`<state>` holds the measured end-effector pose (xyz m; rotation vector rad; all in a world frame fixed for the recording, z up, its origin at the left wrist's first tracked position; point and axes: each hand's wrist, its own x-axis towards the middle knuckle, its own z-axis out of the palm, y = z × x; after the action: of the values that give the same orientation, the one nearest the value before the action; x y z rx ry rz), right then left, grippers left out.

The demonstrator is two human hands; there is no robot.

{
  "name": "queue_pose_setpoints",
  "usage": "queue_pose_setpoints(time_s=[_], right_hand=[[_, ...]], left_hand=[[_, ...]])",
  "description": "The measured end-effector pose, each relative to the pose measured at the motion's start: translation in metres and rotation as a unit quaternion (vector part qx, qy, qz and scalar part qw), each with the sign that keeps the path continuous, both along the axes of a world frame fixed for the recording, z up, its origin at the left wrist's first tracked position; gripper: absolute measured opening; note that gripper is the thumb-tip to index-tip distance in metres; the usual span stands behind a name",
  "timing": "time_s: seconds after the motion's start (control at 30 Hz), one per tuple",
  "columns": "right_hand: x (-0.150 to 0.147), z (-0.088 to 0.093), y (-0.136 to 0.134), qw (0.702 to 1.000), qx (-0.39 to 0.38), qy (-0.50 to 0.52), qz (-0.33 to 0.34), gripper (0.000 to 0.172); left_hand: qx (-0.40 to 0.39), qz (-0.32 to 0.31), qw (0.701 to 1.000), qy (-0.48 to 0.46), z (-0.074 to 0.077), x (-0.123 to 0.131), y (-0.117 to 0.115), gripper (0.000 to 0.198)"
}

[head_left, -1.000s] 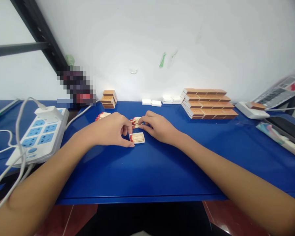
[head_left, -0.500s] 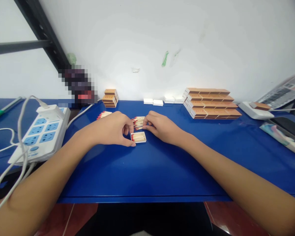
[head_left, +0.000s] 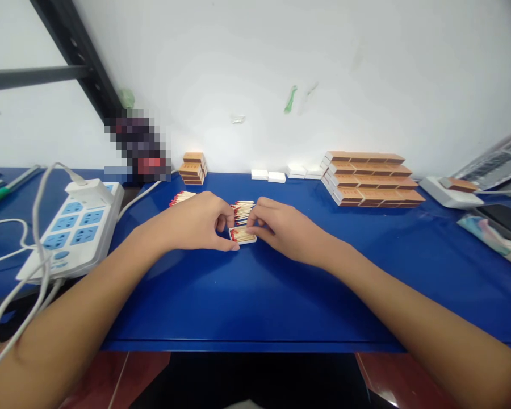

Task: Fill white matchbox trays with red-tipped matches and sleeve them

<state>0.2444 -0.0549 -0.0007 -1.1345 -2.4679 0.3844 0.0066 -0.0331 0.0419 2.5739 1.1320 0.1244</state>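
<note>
A small white matchbox tray [head_left: 249, 242] lies on the blue table, with red-tipped matches [head_left: 239, 234] in it. My left hand [head_left: 198, 222] holds the tray's left end between thumb and fingers. Over the tray's right end, my right hand [head_left: 285, 232] has its thumb and fingertips pinched together on matches, their number hidden by the fingers. Just behind the tray is a loose pile of matches [head_left: 242, 211]. Another match pile [head_left: 181, 197] shows partly behind my left hand.
Matchboxes stand in a small stack [head_left: 193, 170] at back left and a large stack [head_left: 370, 180] at back right. White trays [head_left: 276, 177] lie between them by the wall. A power strip [head_left: 74, 227] with cables is left; a phone [head_left: 505, 224] lies right.
My right hand has come from the match pile forward to the tray, its fingertips now over the tray's right end. My left hand stays at the tray's left end. The view has shifted slightly.
</note>
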Motion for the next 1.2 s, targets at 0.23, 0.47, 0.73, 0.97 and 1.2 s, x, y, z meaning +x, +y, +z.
queue_pose_setpoints(time_s=[0.23, 0.47, 0.73, 0.97, 1.2], right_hand=[[0.004, -0.010, 0.013, 0.999, 0.023, 0.046, -0.014, 0.010], [0.004, -0.018, 0.024, 0.999, -0.024, 0.001, -0.038, 0.008], [0.005, -0.003, 0.014, 0.999, 0.017, 0.024, -0.038, 0.009], [-0.003, -0.004, 0.005, 0.999, 0.014, 0.030, 0.017, 0.007], [0.002, -0.016, 0.025, 0.998, 0.027, 0.022, -0.046, 0.008]], left_hand=[[-0.022, -0.003, 1.000, -0.007, -0.001, -0.001, 0.000, 0.032], [-0.021, -0.005, 1.000, -0.009, 0.000, -0.001, -0.001, 0.034], [0.009, 0.000, 1.000, 0.008, 0.000, 0.000, -0.001, 0.032], [-0.007, -0.014, 1.000, -0.009, -0.002, -0.002, 0.001, 0.031], [-0.022, -0.006, 1.000, -0.008, -0.001, -0.001, -0.001, 0.032]])
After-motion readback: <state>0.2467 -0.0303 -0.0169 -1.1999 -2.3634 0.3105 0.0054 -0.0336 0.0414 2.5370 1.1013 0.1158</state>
